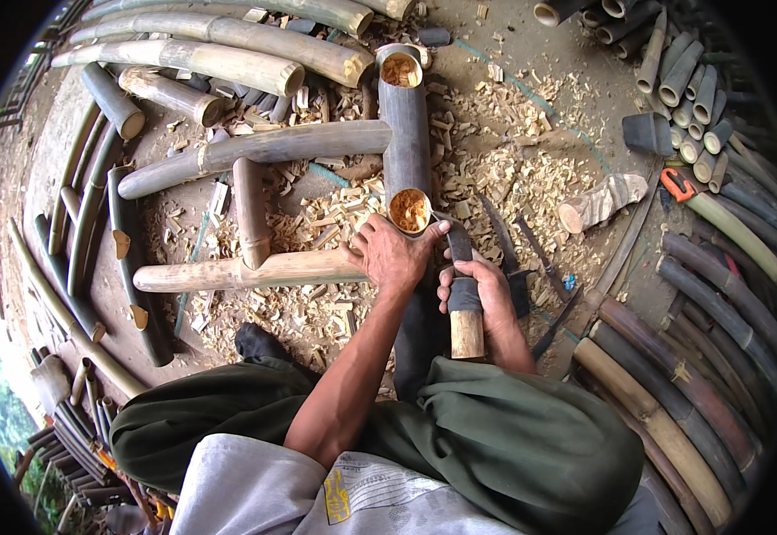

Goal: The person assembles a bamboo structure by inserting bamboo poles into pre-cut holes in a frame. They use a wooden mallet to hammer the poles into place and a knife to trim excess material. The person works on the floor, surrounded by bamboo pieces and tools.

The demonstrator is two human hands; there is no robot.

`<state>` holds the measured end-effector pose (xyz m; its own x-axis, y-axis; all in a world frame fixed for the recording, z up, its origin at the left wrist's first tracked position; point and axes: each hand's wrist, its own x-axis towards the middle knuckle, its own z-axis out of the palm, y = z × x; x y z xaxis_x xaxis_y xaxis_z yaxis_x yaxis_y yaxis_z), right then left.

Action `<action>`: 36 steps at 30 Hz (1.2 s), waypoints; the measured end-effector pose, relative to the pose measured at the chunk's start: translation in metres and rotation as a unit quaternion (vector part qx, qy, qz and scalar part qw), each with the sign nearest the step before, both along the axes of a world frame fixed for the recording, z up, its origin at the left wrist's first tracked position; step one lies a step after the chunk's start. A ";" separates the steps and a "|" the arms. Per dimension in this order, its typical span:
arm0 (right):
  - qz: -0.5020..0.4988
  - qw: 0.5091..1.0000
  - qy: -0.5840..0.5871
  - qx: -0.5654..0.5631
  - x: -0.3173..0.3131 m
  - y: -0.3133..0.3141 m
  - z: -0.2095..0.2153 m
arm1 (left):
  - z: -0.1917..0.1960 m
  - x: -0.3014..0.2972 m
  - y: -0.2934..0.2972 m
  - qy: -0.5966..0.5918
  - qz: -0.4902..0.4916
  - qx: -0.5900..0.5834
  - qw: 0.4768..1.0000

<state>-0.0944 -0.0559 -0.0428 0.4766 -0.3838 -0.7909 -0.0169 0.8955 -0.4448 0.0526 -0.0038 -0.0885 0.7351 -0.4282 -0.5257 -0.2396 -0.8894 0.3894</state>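
Packed earth floor [585,71] strewn with pale wood chips [513,169] spreads under a seated person, whose green-trousered knees fill the lower part of the view. Whole bamboo poles [228,36] lie stacked at the top left, darker ones [719,339] fan along the right edge, and a short chopping-block log [598,203] rests among the chips.

A dark bamboo section [405,134] lies straight ahead of the person, its long axis running away from the body, its near cut end open and showing an orange-brown hollow. The left hand [390,256] rests over this near end, thumb against the rim and fingers spread down the left side, a steadying hold rather than a full wrap.

The right hand [487,299] is closed firmly around a chopping knife [462,285], its grip on the dark-wrapped part above the pale wooden butt. The blade points forward and slightly left, and its tip reaches the rim of the open end, just right of the left thumb. So the bamboo lies ahead and left of the knife hand, nearly in line with the blade, and the left hand is nearer the tube
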 end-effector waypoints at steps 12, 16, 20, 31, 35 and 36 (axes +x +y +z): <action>0.056 0.998 -0.020 0.016 -0.004 -0.012 0.003 | -0.005 -0.001 0.004 -0.020 0.013 -0.042 0.999; 0.075 0.997 -0.015 -0.025 -0.009 -0.018 -0.010 | -0.003 -0.003 -0.003 -0.040 0.010 -0.047 0.998; 0.130 0.989 -0.056 -0.050 -0.016 -0.034 0.014 | -0.009 0.008 0.011 0.003 0.089 -0.155 0.984; 0.544 0.261 0.198 -0.773 0.058 -0.159 0.038 | -0.041 0.019 -0.026 0.090 0.328 -0.344 0.875; 0.530 -0.017 0.178 -0.829 0.083 -0.152 0.045 | -0.039 0.014 -0.025 0.089 0.310 -0.334 0.886; 0.521 -0.020 0.163 -0.837 0.088 -0.149 0.042 | -0.038 0.013 -0.024 0.059 0.302 -0.331 0.892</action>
